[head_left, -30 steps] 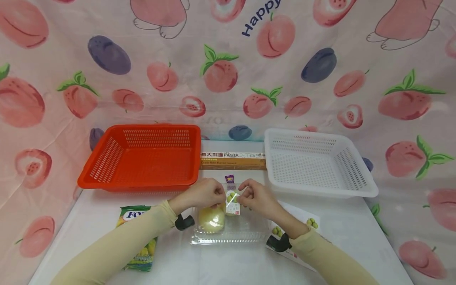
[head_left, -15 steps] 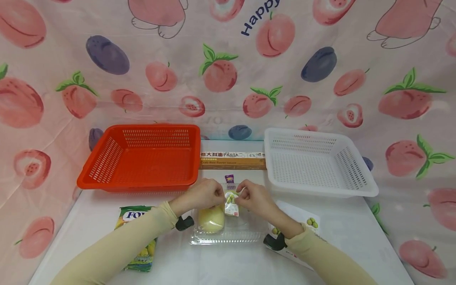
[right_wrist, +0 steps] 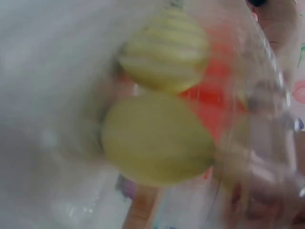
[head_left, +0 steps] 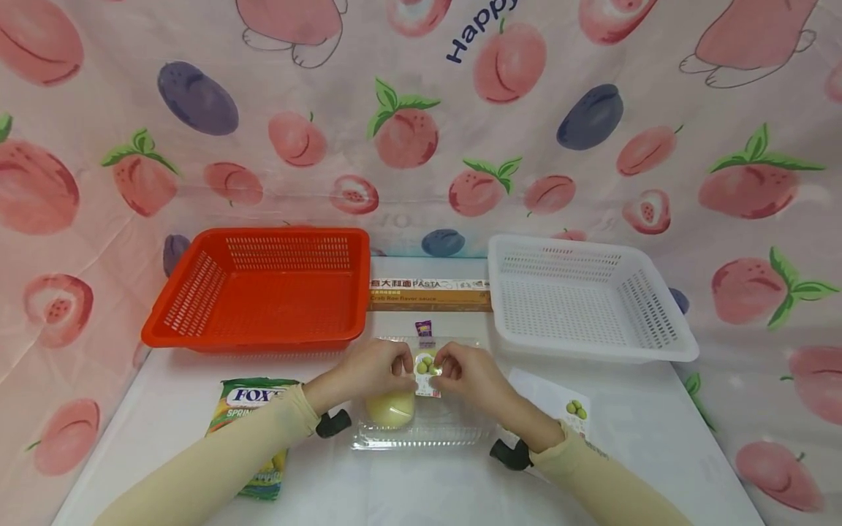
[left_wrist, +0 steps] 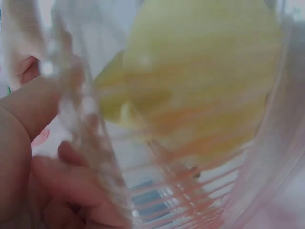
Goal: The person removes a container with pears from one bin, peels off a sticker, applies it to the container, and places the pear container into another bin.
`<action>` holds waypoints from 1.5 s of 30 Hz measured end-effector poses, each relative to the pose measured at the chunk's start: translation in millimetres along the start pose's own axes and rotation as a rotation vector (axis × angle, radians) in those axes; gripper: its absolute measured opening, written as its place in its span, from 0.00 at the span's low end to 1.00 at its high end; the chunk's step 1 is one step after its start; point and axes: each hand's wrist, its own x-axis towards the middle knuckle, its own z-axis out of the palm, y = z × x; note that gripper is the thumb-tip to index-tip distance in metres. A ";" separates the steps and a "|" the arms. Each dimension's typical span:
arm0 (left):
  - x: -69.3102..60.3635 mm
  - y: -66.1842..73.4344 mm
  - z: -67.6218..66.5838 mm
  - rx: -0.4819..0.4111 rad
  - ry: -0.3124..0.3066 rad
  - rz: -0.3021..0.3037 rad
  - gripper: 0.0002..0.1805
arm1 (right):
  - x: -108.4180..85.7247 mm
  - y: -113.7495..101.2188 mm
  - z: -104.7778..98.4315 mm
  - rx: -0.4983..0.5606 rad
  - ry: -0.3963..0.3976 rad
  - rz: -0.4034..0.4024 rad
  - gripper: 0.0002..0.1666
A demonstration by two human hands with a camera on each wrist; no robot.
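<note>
Fruit-printed label [head_left: 427, 374] lies between both hands, over a clear plastic clamshell box [head_left: 421, 442]. The fingertips of my left hand [head_left: 375, 369] hold its left edge, thumb and forefinger curled with a gap between them. My right hand [head_left: 476, 380] pinches its right edge. Smooth yellow fruit [head_left: 389, 410] shows through the lid; its kind is unclear. The left wrist view shows large yellow fruit [left_wrist: 200, 81] behind ribbed plastic, and the right wrist view shows blurred yellow-green fruits [right_wrist: 157, 138]. Whether the label touches the lid is unclear.
Behind stand a red basket [head_left: 289, 307] and a white basket [head_left: 579, 314], with a long pasta box [head_left: 430, 296] between. A small purple packet [head_left: 424, 329] lies behind the clamshell. A green snack bag [head_left: 259, 398] is at left, a white fruit-printed sheet [head_left: 552, 394] under the right arm.
The left thumb and forefinger have spread apart at the label's edge. The label and right hand have shifted slightly; the clamshell and fruit stay in place.
</note>
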 end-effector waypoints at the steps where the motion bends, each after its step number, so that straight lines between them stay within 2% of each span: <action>1: -0.6 0.3 0.3 0.004 0.004 0.001 0.11 | -1.1 -0.5 -0.2 0.002 -0.007 0.003 0.14; 8: -1.8 3.8 3.5 0.014 -0.001 -0.028 0.14 | -8.3 -1.7 2.7 -0.045 -0.002 0.012 0.18; 12: -3.5 5.0 6.2 0.027 0.030 -0.002 0.15 | -12.2 1.4 4.8 -0.074 0.039 -0.048 0.18; 15: -10.1 6.3 7.2 -0.001 0.066 0.005 0.16 | -17.8 5.8 5.2 -0.031 0.097 -0.128 0.17; 19: -30.4 8.1 1.4 -0.100 0.164 -0.043 0.16 | -29.3 13.9 -5.2 0.074 0.235 -0.232 0.14; 21: -44.2 6.7 -3.0 -0.137 0.245 -0.065 0.15 | -35.8 21.3 -18.1 0.106 0.331 -0.261 0.12; 24: -66.0 -0.4 -5.0 -0.135 0.371 -0.081 0.16 | -47.1 41.8 -44.8 0.088 0.508 -0.277 0.11; 27: -89.3 -8.5 0.6 -0.135 0.432 -0.133 0.22 | -60.6 68.8 -77.0 -0.007 0.706 -0.213 0.09; 30: -109.8 -13.1 11.6 -0.206 0.405 -0.238 0.29 | -75.7 99.7 -111.1 -0.108 0.897 -0.097 0.06; 32: -118.4 -15.2 20.0 -0.301 0.372 -0.295 0.34 | -85.8 120.9 -132.7 -0.156 0.999 -0.009 0.08; 34: -122.6 -16.9 28.8 -0.412 0.339 -0.335 0.39 | -95.7 140.7 -151.1 -0.177 1.067 0.073 0.11; 37: -121.6 -20.4 41.9 -0.556 0.295 -0.334 0.45 | -108.9 165.4 -170.5 -0.182 1.104 0.210 0.15; 40: -117.5 -23.7 53.8 -0.629 0.251 -0.307 0.48 | -118.6 184.0 -180.4 -0.158 1.093 0.329 0.19; 45: -112.1 -26.5 66.5 -0.719 0.249 -0.256 0.48 | -125.6 202.6 -186.9 -0.077 0.974 0.486 0.30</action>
